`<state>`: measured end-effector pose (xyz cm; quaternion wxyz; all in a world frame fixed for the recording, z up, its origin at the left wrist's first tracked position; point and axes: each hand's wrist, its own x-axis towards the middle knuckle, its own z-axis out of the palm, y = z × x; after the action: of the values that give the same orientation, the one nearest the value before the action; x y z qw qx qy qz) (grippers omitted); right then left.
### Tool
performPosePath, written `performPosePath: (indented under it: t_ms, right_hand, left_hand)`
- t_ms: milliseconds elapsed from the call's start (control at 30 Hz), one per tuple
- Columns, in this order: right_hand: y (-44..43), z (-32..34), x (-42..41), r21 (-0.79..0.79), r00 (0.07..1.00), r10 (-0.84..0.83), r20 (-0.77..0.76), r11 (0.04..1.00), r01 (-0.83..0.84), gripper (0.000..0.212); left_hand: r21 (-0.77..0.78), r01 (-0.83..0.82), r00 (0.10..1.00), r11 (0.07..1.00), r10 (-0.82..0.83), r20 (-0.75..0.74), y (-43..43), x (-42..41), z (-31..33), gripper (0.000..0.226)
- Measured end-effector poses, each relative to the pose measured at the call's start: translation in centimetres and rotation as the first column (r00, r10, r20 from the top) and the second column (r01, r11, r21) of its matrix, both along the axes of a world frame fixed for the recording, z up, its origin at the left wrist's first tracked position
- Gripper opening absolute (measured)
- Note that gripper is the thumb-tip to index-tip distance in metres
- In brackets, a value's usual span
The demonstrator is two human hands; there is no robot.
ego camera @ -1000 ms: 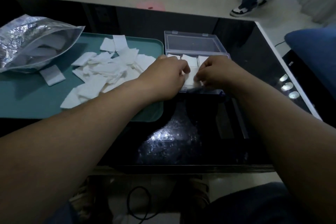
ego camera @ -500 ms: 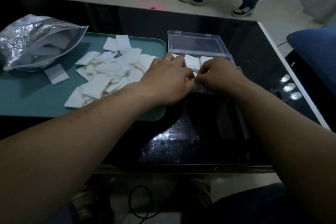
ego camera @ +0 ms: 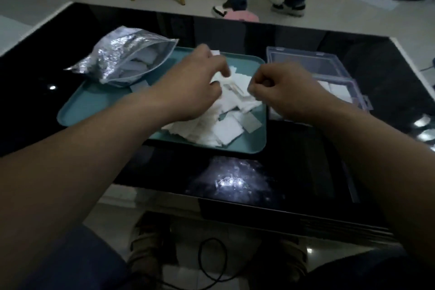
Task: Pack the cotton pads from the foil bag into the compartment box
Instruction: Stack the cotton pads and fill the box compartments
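On the teal tray (ego camera: 77,110), at its far left corner, the foil bag (ego camera: 122,61) is lain, pads visible inside. Over the tray's middle the left hand (ego camera: 195,87) is lowered, fingers curled into the heap of cotton pads (ego camera: 219,129). At the tray's right edge the right hand (ego camera: 282,94) is loosely closed; whether a pad is pinched cannot be told. Just right of the tray the compartment box (ego camera: 339,92) is set, nearer the right hand.

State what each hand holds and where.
Left hand pinches a cotton pad from the pile at its edge; right hand is curled, contents unclear.
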<state>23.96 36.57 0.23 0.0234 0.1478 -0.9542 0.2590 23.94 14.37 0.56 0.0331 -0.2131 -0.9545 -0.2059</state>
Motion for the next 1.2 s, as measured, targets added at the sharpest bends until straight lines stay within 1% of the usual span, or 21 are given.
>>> performPosePath:
  t_ms: [33, 67, 167, 233, 300, 400, 500, 567, 667, 733, 767, 800, 867, 933, 1000, 1033, 1067, 1167, 1200]
  right_hand:
    - [-0.8, 0.0, 0.2, 0.049, 0.998, 0.050, 0.030, 0.997, -0.051, 0.003]
    - [-1.4, -0.2, 0.4, 0.095, 0.994, 0.089, 0.062, 0.991, -0.095, 0.005]
    - [-2.8, -1.2, 0.8, 0.151, 0.978, 0.152, 0.146, 0.973, -0.174, 0.022]
    - [-3.7, -1.8, 0.9, 0.153, 0.974, 0.168, 0.154, 0.969, -0.192, 0.030]
    - [-4.5, -2.1, 0.9, 0.145, 0.975, 0.171, 0.144, 0.971, -0.192, 0.039]
    - [-5.9, -2.1, 1.1, 0.110, 0.983, 0.138, 0.121, 0.982, -0.151, 0.045]
    - [-7.4, -2.3, 1.2, 0.096, 0.995, 0.051, 0.083, 0.994, -0.059, 0.039]
    - [-8.1, -2.3, 1.1, 0.116, 0.999, 0.016, 0.044, 0.993, -0.021, 0.038]
    - [-9.2, -2.2, 0.8, 0.142, 0.999, 0.032, 0.032, 0.989, -0.036, 0.042]
    - [-9.6, -2.2, 0.4, 0.173, 0.998, 0.041, 0.054, 0.984, -0.050, 0.037]
    - [-9.9, -2.3, 0.2, 0.187, 0.997, 0.044, 0.063, 0.981, -0.055, 0.033]
    - [-10.0, -2.3, 0.0, 0.195, 0.997, 0.040, 0.067, 0.979, -0.052, 0.029]
    - [-10.0, -2.4, -0.1, 0.197, 0.998, 0.026, 0.062, 0.980, -0.037, 0.026]
    - [-10.0, -2.1, -0.1, 0.189, 0.998, 0.013, 0.068, 0.982, -0.025, 0.030]
    - [-10.0, -1.7, 0.0, 0.150, 0.997, -0.002, 0.076, 0.989, -0.009, 0.035]
    - [-9.9, -1.5, 0.0, 0.125, 0.997, -0.012, 0.072, 0.992, 0.002, 0.035]
    - [-9.9, -1.2, 0.0, 0.107, 0.998, -0.023, 0.060, 0.994, 0.016, 0.035]
    - [-9.8, -1.1, -0.5, 0.078, 0.997, -0.065, 0.042, 0.995, 0.062, 0.030]
    - [-9.8, -1.2, -0.7, 0.063, 0.995, -0.084, 0.046, 0.995, 0.081, 0.028]
  left_hand:
    - [0.000, -0.020, 1.000, 1.000, 0.020, 0.009, -1.5, 0.4, -0.2, 0.023]
    - [-0.011, -0.035, 0.999, 0.999, 0.035, 0.025, -2.8, 0.8, -0.5, 0.018]
    - [-0.081, -0.071, 0.993, 0.994, 0.077, 0.084, -5.9, 2.0, -2.0, 0.014]
    - [-0.095, -0.091, 0.985, 0.991, 0.104, 0.135, -6.9, 2.3, -2.6, 0.020]
    - [-0.105, -0.093, 0.975, 0.990, 0.112, 0.193, -6.9, 2.1, -2.8, 0.034]
    - [-0.136, -0.070, 0.969, 0.988, 0.099, 0.224, -6.5, 1.6, -2.7, 0.054]
    - [-0.144, -0.032, 0.963, 0.989, 0.069, 0.260, -6.3, 1.3, -2.9, 0.070]
    - [-0.146, -0.010, 0.966, 0.989, 0.048, 0.254, -6.5, 1.1, -3.2, 0.074]
    - [-0.157, 0.008, 0.975, 0.988, 0.027, 0.222, -6.7, 0.9, -3.3, 0.062]
    - [-0.174, 0.028, 0.980, 0.984, 0.007, 0.198, -6.6, 0.9, -3.1, 0.048]
    - [-0.168, 0.023, 0.980, 0.985, 0.011, 0.201, -6.6, 1.0, -2.9, 0.047]
    - [-0.156, 0.011, 0.978, 0.988, 0.022, 0.207, -6.5, 1.0, -2.8, 0.052]
    - [-0.151, -0.019, 0.978, 0.988, 0.050, 0.202, -6.4, 0.9, -2.8, 0.058]
    - [-0.167, -0.042, 0.980, 0.985, 0.073, 0.185, -6.3, 0.7, -3.1, 0.052]
    - [-0.181, -0.076, 0.979, 0.980, 0.109, 0.174, -6.2, 0.4, -3.3, 0.035]
    - [-0.186, -0.089, 0.978, 0.979, 0.121, 0.172, -6.1, 0.3, -3.3, 0.035]
    - [-0.183, -0.096, 0.977, 0.978, 0.128, 0.171, -6.1, 0.2, -3.2, 0.041]
    - [-0.159, -0.120, 0.974, 0.980, 0.147, 0.170, -6.0, 0.6, -2.9, 0.071]
    - [-0.172, -0.127, 0.975, 0.977, 0.155, 0.162, -5.9, 0.8, -3.0, 0.074]
